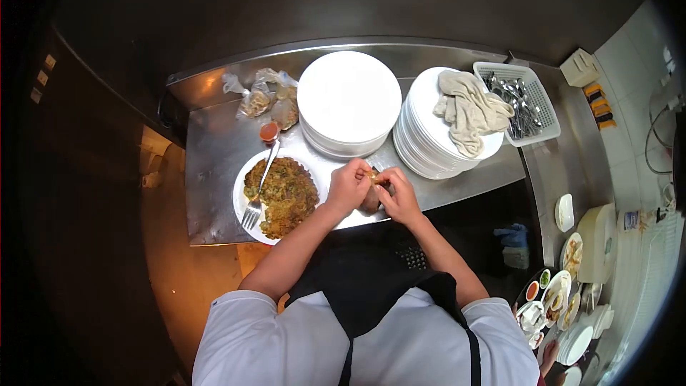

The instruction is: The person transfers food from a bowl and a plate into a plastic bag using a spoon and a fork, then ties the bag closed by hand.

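Near the front edge of the steel counter, my left hand (348, 186) and my right hand (400, 198) pinch the gathered top of a small clear plastic bag (370, 202). The bag hangs below my fingers with something brown inside that I cannot make out. To the left is a white plate holding a browned, omelette-like pancake (289, 196). A fork (252, 212) and a spoon (272, 154) lie across that plate's edge and the food. Beside the spoon's bowl sits a small cup of red sauce (269, 131).
Behind my hands stands a tall stack of white plates (349, 96). Another stack (425, 143) at the right carries a crumpled cloth (471, 111). A white basket of cutlery (547, 114) is beyond it. Tied plastic bags (268, 96) lie at the back left. Used dishes (557, 293) and another person's hand (549, 354) are lower right.
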The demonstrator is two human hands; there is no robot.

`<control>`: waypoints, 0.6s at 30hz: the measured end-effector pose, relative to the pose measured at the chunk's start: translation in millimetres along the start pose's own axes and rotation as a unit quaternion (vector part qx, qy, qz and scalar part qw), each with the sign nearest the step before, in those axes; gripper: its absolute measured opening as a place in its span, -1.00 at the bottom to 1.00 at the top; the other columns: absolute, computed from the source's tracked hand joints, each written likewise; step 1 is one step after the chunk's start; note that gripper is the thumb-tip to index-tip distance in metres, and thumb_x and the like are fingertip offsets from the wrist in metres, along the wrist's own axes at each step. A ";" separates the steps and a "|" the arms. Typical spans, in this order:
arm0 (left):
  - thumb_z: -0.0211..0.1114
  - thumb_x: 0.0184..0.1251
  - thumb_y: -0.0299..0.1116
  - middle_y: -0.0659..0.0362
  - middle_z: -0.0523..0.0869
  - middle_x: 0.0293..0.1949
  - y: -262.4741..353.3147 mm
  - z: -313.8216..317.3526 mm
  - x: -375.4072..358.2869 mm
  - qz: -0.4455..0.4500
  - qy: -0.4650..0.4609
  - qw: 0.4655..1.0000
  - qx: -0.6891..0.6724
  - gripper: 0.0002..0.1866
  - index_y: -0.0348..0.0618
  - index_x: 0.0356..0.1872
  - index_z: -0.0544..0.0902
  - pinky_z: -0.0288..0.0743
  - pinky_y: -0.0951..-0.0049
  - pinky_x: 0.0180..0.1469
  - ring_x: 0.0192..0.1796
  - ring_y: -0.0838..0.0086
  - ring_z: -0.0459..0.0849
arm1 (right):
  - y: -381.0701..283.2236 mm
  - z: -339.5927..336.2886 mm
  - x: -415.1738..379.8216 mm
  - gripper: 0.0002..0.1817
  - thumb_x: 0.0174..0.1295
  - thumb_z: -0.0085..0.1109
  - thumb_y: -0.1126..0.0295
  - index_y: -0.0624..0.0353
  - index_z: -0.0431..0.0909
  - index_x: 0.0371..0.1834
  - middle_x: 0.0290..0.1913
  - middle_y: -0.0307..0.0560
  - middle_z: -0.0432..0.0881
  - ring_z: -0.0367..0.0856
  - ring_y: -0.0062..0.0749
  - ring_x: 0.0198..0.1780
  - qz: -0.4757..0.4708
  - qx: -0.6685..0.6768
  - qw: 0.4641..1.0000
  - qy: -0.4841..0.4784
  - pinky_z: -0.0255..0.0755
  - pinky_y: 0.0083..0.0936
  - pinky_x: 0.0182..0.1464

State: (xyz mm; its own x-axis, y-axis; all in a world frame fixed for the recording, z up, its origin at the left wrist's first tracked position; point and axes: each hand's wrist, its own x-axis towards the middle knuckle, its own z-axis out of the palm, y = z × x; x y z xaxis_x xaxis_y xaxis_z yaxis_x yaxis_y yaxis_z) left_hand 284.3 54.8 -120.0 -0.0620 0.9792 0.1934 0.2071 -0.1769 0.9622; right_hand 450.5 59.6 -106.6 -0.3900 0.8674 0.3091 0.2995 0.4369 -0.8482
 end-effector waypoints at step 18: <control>0.22 0.35 -0.59 0.08 0.71 -0.08 -5.9 -9.0 0.1 -0.226 -0.070 0.911 -0.337 -0.66 -0.36 0.15 0.54 0.56 0.56 0.02 -0.06 0.53 0.68 | 20.9 32.7 11.8 -0.74 -0.02 0.31 0.59 0.23 0.33 -0.57 -0.54 0.03 0.46 0.45 -0.21 -0.53 -0.028 -0.115 0.964 0.238 0.32 -0.40 -0.45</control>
State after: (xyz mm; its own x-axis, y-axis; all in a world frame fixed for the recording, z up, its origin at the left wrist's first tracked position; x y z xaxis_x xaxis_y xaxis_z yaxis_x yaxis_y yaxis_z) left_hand 274.3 55.1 -123.9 0.1427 0.9622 -0.2320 -0.4585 0.2720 0.8461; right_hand 423.7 71.1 -134.8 0.0164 0.8285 0.5598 0.4971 0.4790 -0.7235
